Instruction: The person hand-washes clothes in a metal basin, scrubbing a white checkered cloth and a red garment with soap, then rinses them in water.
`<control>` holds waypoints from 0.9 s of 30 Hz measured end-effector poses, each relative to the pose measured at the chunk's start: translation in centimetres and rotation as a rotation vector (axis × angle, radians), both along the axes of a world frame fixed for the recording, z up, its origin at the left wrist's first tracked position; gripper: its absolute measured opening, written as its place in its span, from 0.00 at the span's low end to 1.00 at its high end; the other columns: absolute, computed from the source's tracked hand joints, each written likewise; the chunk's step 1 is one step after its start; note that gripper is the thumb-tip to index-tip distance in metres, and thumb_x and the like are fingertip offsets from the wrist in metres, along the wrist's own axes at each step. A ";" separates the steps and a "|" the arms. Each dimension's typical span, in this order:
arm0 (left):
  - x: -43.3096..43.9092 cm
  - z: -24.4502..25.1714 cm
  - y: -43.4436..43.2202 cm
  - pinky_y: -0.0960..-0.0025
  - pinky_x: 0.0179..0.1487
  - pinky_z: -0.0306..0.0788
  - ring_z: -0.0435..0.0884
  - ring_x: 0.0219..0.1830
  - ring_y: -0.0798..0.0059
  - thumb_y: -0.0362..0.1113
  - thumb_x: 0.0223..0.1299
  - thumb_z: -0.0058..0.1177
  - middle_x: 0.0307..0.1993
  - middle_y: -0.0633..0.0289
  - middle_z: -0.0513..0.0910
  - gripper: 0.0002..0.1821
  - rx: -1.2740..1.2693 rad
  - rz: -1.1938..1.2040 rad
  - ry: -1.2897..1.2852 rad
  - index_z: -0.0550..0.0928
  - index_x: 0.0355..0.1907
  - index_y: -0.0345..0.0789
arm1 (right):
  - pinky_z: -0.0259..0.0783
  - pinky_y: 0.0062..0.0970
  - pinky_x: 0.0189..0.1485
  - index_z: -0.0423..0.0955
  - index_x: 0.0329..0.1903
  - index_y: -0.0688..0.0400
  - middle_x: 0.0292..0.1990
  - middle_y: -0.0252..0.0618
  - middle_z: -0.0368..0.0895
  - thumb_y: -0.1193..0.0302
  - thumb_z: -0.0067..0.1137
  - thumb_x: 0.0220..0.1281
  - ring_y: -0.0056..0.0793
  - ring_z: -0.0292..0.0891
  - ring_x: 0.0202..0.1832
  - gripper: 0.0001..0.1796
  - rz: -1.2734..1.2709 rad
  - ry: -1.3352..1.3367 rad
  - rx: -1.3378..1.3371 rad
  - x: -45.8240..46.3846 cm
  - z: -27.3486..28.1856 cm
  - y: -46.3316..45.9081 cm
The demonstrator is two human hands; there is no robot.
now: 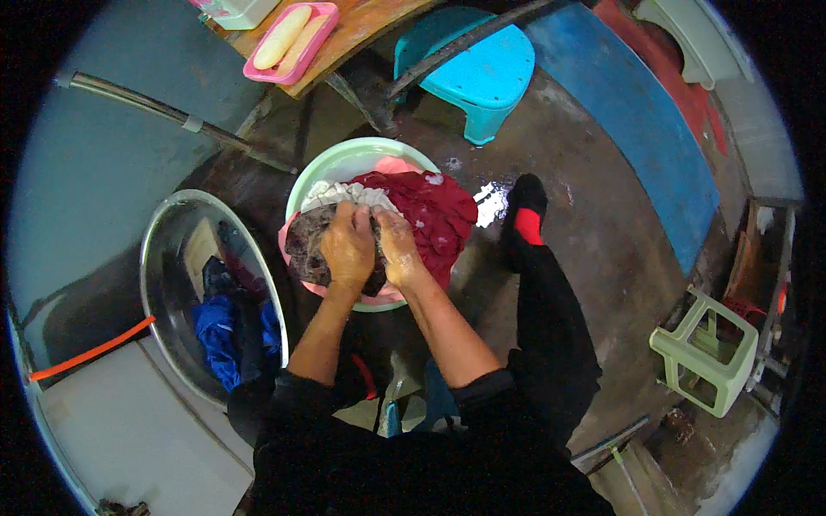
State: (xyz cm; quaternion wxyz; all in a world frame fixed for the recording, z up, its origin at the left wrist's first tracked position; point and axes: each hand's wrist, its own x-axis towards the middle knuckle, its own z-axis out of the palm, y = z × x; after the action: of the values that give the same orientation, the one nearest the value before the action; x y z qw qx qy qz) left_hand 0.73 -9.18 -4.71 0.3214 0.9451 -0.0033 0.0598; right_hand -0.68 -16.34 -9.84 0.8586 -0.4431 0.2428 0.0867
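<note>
Both of my hands are together over a pale green basin (pixel 297 187) on the floor. My left hand (pixel 347 246) grips a dark brown, mottled cloth (pixel 308 244) with a whitish gathered band (pixel 329 192) along its far side. Close beside it, my right hand (pixel 395 245) holds the same wet garment, its fingers curled inward against the left. Dark red fabric (pixel 442 216) with bits of suds bulges over the basin's right side. Pink material (pixel 395 166) shows beneath at the far and near edges. The fingertips are partly hidden in the cloth.
Left of the basin stands a tilted metal tub (pixel 148 271) with blue clothing (pixel 216 326). Two soap bars (pixel 282 37) lie in a pink dish (pixel 329 26) on a wooden table (pixel 368 29). A blue stool (pixel 481 71), a pale green stool (pixel 735 361) and a metal pole (pixel 155 104) stand around.
</note>
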 end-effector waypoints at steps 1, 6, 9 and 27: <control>-0.5 0.4 -0.4 0.47 0.29 0.67 0.77 0.27 0.41 0.40 0.62 0.50 0.23 0.45 0.78 0.11 0.009 0.006 0.017 0.72 0.29 0.36 | 0.66 0.21 0.44 0.76 0.44 0.60 0.42 0.32 0.76 0.58 0.50 0.66 0.21 0.70 0.42 0.17 -0.046 -0.038 0.077 -0.2 -0.1 -0.3; -1.7 1.0 -1.1 0.47 0.35 0.67 0.76 0.32 0.39 0.39 0.62 0.50 0.25 0.43 0.78 0.09 -0.162 -0.064 0.003 0.74 0.31 0.36 | 0.66 0.22 0.44 0.74 0.39 0.59 0.36 0.30 0.75 0.63 0.50 0.66 0.19 0.69 0.40 0.12 -0.053 -0.120 0.149 0.0 1.2 -0.9; 1.9 2.1 2.7 0.55 0.37 0.70 0.78 0.31 0.47 0.41 0.62 0.52 0.29 0.45 0.79 0.12 -0.107 0.070 -0.040 0.76 0.30 0.34 | 0.65 0.22 0.45 0.75 0.38 0.59 0.36 0.29 0.75 0.64 0.50 0.65 0.19 0.69 0.40 0.11 -0.019 -0.162 0.057 0.7 5.8 0.4; -2.8 6.0 9.2 0.57 0.56 0.69 0.74 0.55 0.49 0.37 0.44 0.62 0.51 0.49 0.78 0.36 0.277 -0.111 0.311 0.69 0.61 0.45 | 0.64 0.29 0.51 0.73 0.31 0.57 0.30 0.34 0.75 0.62 0.52 0.66 0.28 0.72 0.38 0.13 0.074 -0.571 -0.157 1.9 14.3 -3.4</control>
State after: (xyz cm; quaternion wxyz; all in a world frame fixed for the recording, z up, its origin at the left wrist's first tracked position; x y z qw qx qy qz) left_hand -2.03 0.06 1.33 0.1881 0.9764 -0.0137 -0.1056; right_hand 1.18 -19.77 4.47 0.8515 -0.5232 -0.0186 -0.0293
